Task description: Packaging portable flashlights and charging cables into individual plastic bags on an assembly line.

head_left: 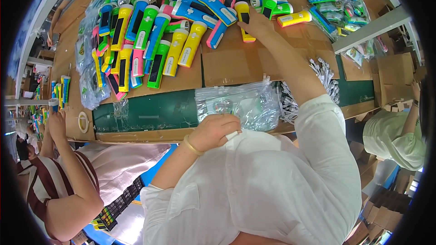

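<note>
My right hand (260, 25) reaches forward onto the pile and closes on a yellow flashlight (245, 31) with a dark panel and a pink end. Its thumb lies across the flashlight's side. My left hand (212, 131) rests curled at the front of my white shirt, just below the table edge. A small white bit shows at its fingertips, and I cannot tell whether it is shirt cloth or a separate thing. Clear plastic bags (243, 106) lie just beyond the left hand. Blue, green, yellow and pink flashlights (184, 50) are heaped in front of me.
Bundled white cables (324, 79) lie under my right forearm. Bagged flashlights (338, 11) sit at the far right beside a metal frame bar (370, 29). A tape roll (83, 122) lies at the left edge. One person (68, 186) works at left, another (395, 131) at right.
</note>
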`<state>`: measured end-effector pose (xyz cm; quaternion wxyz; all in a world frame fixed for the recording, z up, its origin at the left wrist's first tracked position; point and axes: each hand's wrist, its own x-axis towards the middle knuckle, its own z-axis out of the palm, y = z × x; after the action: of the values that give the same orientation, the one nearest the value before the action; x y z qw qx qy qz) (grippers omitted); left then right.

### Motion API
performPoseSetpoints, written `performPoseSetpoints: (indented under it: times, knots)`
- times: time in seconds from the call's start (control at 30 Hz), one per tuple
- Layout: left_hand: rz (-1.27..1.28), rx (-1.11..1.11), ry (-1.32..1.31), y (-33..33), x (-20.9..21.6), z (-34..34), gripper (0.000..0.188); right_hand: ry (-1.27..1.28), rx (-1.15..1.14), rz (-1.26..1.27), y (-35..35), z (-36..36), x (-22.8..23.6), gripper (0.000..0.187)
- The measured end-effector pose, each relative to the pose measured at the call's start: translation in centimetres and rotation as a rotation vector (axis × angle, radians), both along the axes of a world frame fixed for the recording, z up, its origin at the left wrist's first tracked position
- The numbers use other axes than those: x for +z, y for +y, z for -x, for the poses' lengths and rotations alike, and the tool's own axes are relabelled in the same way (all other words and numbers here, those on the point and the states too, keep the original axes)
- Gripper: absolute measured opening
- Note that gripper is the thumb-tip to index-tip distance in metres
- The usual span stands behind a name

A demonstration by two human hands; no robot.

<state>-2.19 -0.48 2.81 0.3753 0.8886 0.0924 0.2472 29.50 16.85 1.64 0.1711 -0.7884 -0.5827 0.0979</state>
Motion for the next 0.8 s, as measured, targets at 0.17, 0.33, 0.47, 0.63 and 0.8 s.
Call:
performPoseSetpoints:
  times: [0.17, 0.33, 0.47, 0.63, 0.8]
  knots:
    - [0.099, 0.138, -0.046, 0.1, 0.5, 0.2, 0.015, -0.011, -0.171, 0.19, 0.9, 1.0, 0.2, 0.095]
    - [0.156, 0.192, -0.064, 0.6, -0.5, 1.2, 0.013, 0.61, 0.037, -0.069, -6.1, 0.1, 2.8, 0.07]
    - [0.15, 0.173, -0.061, 0.9, -1.0, 1.0, 0.016, 1.186, 0.275, -0.048, -14.9, 4.8, 5.6, 0.051]
    - [0.136, 0.216, -0.12, 0.7, -0.4, 0.5, 0.019, 0.929, 0.538, 0.113, -19.9, 6.6, 4.0, 0.049]
    - [0.121, 0.293, -0.178, -0.3, -1.0, 1.0, 0.015, 0.452, 0.677, 0.264, -20.6, 6.8, 6.3, 0.05]
